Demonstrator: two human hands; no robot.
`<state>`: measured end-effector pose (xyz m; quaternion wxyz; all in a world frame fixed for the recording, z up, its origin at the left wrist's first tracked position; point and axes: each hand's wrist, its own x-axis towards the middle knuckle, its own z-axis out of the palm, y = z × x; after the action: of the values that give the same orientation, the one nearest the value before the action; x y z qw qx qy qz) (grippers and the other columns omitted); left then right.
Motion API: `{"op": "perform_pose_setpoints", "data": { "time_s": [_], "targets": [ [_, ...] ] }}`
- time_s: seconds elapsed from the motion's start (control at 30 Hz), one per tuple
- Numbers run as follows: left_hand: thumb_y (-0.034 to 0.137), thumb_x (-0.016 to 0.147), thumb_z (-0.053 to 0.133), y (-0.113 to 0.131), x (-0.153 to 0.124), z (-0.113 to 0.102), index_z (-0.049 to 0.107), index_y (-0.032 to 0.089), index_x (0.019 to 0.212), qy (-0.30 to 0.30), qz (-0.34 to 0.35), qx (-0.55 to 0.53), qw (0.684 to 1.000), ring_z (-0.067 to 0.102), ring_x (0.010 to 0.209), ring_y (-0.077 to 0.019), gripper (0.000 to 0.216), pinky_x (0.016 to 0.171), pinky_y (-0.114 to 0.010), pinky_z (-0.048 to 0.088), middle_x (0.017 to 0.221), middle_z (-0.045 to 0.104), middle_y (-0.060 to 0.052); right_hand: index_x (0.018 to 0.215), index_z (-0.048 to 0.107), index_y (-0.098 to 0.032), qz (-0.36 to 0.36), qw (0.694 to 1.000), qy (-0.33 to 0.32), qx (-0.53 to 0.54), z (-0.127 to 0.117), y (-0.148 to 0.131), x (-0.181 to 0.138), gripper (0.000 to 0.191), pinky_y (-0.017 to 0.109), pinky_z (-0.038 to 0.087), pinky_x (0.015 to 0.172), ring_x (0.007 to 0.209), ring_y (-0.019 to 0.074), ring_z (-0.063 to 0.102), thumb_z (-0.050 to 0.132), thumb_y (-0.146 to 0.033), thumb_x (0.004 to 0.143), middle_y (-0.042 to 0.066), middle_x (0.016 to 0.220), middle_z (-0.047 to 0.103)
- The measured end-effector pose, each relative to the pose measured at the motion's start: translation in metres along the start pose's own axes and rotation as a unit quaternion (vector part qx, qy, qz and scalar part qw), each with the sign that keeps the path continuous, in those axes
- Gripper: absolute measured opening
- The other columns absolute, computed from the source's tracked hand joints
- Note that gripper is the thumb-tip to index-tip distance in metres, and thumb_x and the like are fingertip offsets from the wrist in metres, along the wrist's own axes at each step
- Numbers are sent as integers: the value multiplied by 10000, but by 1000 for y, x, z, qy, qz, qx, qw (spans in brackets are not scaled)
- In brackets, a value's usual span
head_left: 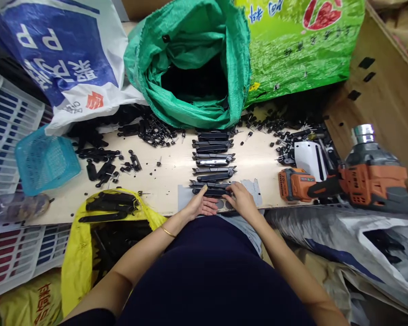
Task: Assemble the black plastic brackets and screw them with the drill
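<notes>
L hand & R hand each grasp 1 end of the nearest black part, lying flat at the bench front edge. 4 similar parts lined up behind it, toward green sack. Cordless driver well apart, R side.

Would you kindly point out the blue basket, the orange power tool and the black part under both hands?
blue basket (65, 156): head view, on its mesh wall.
orange power tool (374, 179): head view, on its orange housing.
black part (211, 190): head view, on its visible middle.
</notes>
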<state>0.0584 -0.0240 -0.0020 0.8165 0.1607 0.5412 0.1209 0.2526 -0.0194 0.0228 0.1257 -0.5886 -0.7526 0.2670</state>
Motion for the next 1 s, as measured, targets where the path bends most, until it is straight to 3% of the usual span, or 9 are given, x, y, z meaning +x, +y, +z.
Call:
{"op": "perform_pose_setpoints", "data": {
  "time_s": [0.23, 0.67, 0.83, 1.0],
  "targets": [
    [633, 892, 238, 4, 1, 5, 638, 41, 927, 6, -5, -51, 999, 674, 598, -180, 715, 604, -274, 530, 879, 708, -191, 864, 609, -199, 11, 996, 77, -30, 24, -6, -7, 147, 337, 484, 738, 868, 239, 582, 492, -286, 882, 101, 888, 601],
    [587, 914, 252, 0, 4, 13, 580, -14, 1082, -4, 12, -158, 987, 698, 750, -209, 705, 704, -297, 547, 1015, 678, -245, 869, 627, -225, 11, 986, 152, 72, 35, -4, -13, 232, 346, 504, 694, 755, 213, 590, 447, -368, 900, 79, 828, 587],
    [558, 913, 238, 5, 1, 11, 612, 14, 1002, -14, -8, -132, 991, 692, 681, -197, 667, 673, -290, 549, 922, 708, -195, 894, 638, -205, 5, 990, 109, 83, 14, 3, -7, 254, 327, 486, 641, 630, 180, 551, 527, -430, 854, 55, 760, 593],
    [526, 913, 226, 9, -1, 10, 619, 6, 997, -22, -12, -138, 990, 692, 689, -194, 656, 689, -288, 548, 942, 704, -206, 863, 640, -182, -40, 990, 129, 46, -29, 6, 38, 250, 320, 467, 703, 704, 184, 566, 455, -347, 898, 69, 796, 628]
  ]
}}
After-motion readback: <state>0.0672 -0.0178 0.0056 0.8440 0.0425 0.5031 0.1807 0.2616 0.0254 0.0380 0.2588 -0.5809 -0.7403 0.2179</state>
